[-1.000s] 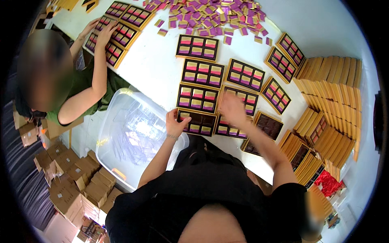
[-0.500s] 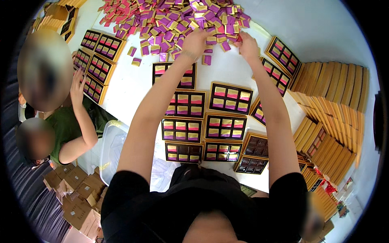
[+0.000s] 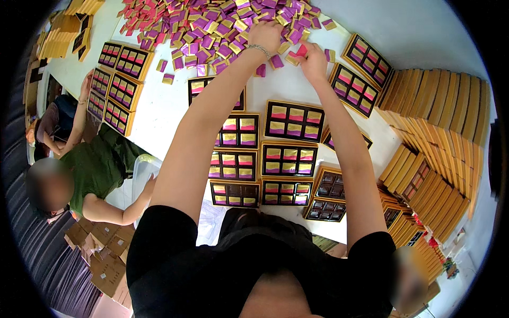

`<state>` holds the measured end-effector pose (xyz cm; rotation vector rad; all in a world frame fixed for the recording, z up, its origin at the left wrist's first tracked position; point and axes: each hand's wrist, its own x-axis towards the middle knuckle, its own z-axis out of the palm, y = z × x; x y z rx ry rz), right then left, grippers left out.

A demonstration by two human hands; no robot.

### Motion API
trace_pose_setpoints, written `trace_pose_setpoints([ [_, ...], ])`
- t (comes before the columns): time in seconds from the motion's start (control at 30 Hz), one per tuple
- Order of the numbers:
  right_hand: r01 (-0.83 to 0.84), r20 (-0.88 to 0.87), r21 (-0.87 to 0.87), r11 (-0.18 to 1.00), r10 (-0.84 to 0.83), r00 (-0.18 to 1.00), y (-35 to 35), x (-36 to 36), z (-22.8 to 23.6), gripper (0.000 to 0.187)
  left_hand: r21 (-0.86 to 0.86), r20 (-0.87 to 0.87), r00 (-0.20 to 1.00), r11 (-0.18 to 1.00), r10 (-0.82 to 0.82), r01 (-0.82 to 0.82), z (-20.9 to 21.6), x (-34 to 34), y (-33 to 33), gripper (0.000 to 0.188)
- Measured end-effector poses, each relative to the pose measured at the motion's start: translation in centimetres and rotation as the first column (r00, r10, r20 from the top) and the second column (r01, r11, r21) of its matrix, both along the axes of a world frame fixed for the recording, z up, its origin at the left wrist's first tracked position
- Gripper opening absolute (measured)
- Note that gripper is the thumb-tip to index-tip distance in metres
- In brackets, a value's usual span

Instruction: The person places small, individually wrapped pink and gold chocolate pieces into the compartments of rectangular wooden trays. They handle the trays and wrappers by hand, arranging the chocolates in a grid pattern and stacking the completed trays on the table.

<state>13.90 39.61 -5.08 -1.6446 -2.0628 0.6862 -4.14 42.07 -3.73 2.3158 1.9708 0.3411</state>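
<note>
My right hand (image 3: 314, 62) pinches a small pink-and-gold wrapped packet (image 3: 301, 50) at the near right edge of a heap of similar packets (image 3: 212, 32). Over the heap's right part lies my left hand (image 3: 265, 38), a bracelet at its wrist; its fingertips are hidden among purple-and-gold packets. Below my hands stand several gold-edged boxes with black six-compartment trays, such as this filled box (image 3: 294, 121), pink packets in its top row and purple below. One near box (image 3: 235, 194) has a bare dark compartment. Two boxes (image 3: 325, 210) at the right show only dark compartments.
Tall stacks of gold boxes (image 3: 435, 100) line the right side. More filled boxes (image 3: 121, 87) lie at the left, beside two other people, one in a green shirt (image 3: 103, 169). A clear plastic bin (image 3: 142, 175) and cardboard cartons (image 3: 106, 249) stand lower left.
My right hand has drawn slightly toward me and left with the pink packet. My left hand has shifted farther into the heap. The person in green has lowered an arm toward the bin.
</note>
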Motion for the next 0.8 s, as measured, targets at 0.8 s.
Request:
trace_pose_setpoints([
  [0.8, -0.495, -0.556, -0.297, 0.817, 0.274, 0.785, -33.6, -3.8, 5.7, 0.018, -0.585, 0.616, 0.145, 0.573, 0.774, -0.573, 2.3, -8.9, -44.8, 0.015],
])
